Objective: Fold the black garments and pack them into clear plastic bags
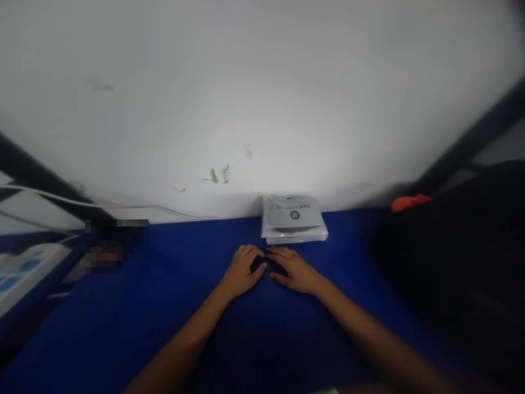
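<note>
Both my hands rest palm down on a blue surface [246,328], their fingertips almost meeting. My left hand [246,271] has its fingers bent a little and its thumb apart, with nothing seen in it. My right hand [294,269] lies with fingers stretched toward the left hand, its thumb spread, also holding nothing visible. Just beyond the right hand's fingers sits a stack of flat grey-and-white plastic packets [295,216], with dark upside-down lettering and a round logo on the top one. Neither hand appears to touch the stack.
A white wall [262,98] with green and pale marks rises behind the surface. A white cable [123,207] runs along it at left. Dark slanted bars [471,126] frame both sides. An orange item [410,202] and a large black shape [459,273] are at right.
</note>
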